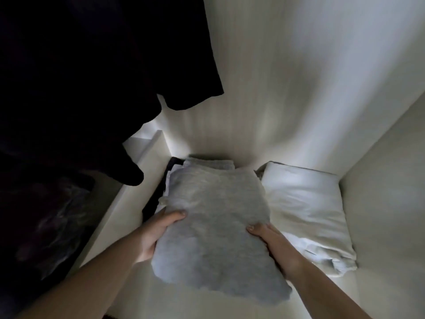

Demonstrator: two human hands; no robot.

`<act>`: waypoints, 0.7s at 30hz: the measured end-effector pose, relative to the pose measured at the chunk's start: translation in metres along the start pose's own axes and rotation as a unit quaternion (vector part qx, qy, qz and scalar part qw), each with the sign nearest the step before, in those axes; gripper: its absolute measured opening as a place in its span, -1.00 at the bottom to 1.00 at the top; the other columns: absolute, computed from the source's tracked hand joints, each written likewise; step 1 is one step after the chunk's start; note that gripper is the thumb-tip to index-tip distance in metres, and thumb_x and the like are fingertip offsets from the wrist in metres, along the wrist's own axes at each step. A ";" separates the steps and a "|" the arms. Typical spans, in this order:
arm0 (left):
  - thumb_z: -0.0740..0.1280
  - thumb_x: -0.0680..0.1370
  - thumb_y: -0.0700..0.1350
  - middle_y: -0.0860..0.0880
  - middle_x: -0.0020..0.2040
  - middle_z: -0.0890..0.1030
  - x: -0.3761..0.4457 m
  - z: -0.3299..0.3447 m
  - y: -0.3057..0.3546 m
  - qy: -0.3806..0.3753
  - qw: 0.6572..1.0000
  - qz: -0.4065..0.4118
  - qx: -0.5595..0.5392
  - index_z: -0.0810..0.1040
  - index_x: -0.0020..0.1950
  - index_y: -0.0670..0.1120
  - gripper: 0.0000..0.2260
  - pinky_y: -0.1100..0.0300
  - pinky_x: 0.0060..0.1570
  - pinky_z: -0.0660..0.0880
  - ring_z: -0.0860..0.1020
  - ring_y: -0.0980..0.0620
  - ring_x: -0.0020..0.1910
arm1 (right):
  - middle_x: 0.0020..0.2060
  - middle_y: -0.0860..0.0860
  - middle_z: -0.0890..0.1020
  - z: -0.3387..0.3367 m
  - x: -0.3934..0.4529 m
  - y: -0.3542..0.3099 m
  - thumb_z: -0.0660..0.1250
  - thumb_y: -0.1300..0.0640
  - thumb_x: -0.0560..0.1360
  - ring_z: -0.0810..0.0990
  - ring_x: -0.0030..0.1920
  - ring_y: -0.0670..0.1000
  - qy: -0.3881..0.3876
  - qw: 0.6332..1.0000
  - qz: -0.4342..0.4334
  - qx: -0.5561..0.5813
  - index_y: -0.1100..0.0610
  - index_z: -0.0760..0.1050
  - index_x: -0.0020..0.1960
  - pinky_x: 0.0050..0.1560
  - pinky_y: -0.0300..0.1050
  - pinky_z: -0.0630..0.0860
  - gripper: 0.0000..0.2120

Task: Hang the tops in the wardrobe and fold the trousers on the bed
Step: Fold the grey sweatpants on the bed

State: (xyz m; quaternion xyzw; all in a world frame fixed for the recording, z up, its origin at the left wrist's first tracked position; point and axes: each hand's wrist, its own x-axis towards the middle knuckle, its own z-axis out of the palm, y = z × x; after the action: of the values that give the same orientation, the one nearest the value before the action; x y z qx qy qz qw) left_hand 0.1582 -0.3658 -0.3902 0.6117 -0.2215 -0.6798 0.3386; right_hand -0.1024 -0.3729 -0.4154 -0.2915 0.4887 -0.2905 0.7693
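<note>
inside the white wardrobe, dark tops hang at left. your left hand and right hand grip the folded grey trousers by the sides, over a stack on the shelf. keep them level and square with the stack.

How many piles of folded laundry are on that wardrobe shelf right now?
2. The grey folded garment, held by the left hand and right hand, tops a stack at centre; a white folded pile lies right of it. Layers underneath may be hidden.
</note>
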 end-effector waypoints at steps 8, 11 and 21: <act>0.37 0.52 -0.12 -0.12 0.11 0.66 0.131 -0.050 0.052 0.040 0.989 0.073 0.125 0.50 0.25 -0.04 -0.70 0.07 -0.04 0.55 0.65 -0.09 0.05 | 0.02 0.03 0.68 0.006 0.140 -0.011 0.44 0.13 0.42 0.67 0.02 0.08 0.009 0.999 -0.049 -0.018 -0.06 0.46 0.23 0.13 0.09 0.57 -0.59; 0.50 0.42 -0.02 -0.11 0.09 0.65 0.179 -0.068 0.037 0.141 0.967 0.091 0.190 0.52 0.24 -0.08 -0.57 -0.01 0.10 0.54 0.62 -0.10 0.07 | 0.12 -0.01 0.64 -0.001 0.177 0.009 0.38 0.15 0.49 0.64 0.09 0.06 0.016 1.000 -0.022 -0.009 -0.18 0.35 0.35 0.20 0.12 0.53 -0.50; 0.45 0.48 -0.13 -0.11 0.23 0.55 0.217 -0.078 0.028 0.210 0.929 0.142 0.270 0.45 0.33 -0.13 -0.56 0.03 0.26 0.41 0.51 -0.09 0.21 | 0.03 -0.09 0.60 -0.003 0.216 0.001 0.32 0.13 0.54 0.59 0.07 -0.07 0.110 0.985 -0.110 -0.076 -0.14 0.42 0.13 0.18 -0.04 0.52 -0.75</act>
State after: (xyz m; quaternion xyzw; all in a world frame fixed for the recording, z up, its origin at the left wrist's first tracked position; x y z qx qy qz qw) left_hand 0.2352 -0.5340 -0.5301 0.7710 -0.4052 -0.3950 0.2922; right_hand -0.0292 -0.5305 -0.5431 -0.3672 0.5559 -0.3652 0.6502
